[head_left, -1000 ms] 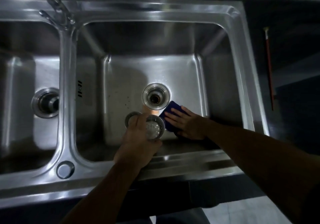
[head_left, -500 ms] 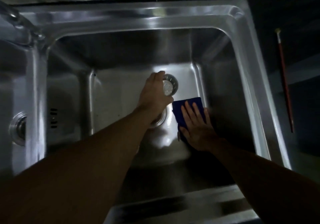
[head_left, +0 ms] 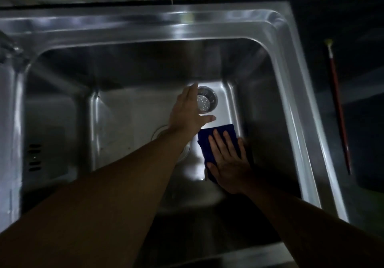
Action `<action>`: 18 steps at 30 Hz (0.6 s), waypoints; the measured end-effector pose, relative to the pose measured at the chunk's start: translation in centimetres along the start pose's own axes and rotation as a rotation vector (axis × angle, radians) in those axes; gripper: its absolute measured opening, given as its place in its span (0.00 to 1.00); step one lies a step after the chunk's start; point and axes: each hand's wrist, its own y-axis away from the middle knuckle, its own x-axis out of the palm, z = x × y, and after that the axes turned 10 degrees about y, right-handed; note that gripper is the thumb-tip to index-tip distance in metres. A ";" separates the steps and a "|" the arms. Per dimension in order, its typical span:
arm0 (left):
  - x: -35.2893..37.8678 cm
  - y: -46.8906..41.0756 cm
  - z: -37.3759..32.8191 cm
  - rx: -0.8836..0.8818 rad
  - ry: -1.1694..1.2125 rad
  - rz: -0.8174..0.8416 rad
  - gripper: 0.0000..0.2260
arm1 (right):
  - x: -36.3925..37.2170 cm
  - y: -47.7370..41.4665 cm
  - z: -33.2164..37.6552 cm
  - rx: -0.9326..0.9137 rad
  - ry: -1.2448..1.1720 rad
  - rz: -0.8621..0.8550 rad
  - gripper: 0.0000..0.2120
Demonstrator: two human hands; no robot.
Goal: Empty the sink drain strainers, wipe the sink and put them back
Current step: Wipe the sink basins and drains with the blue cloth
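Observation:
A perforated steel strainer (head_left: 206, 101) rests at the far right of the right basin's floor (head_left: 128, 118). My left hand (head_left: 187, 112) reaches over its left side, fingers spread and the thumb apart from it. A second strainer cannot be made out. The open drain (head_left: 159, 130) lies mostly hidden under my left forearm. My right hand (head_left: 228, 159) presses flat on a dark blue cloth (head_left: 207, 139) on the basin floor, right of the drain.
The steel sink rim (head_left: 295, 101) borders a dark counter on the right, where a thin red-handled tool (head_left: 338, 105) lies. The faucet base (head_left: 8, 49) and the left basin (head_left: 12, 122) sit at the left edge. Overflow slots (head_left: 34, 157) mark the divider wall.
My left hand carried the strainers from the near side over the drain to the far right of the basin and its fingers have spread. My right hand slid the cloth slightly forward.

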 end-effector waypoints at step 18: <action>-10.7 17.7 7.8 -0.195 -0.590 0.309 0.31 | -1.5 -1.0 0.5 0.013 -0.007 0.307 0.39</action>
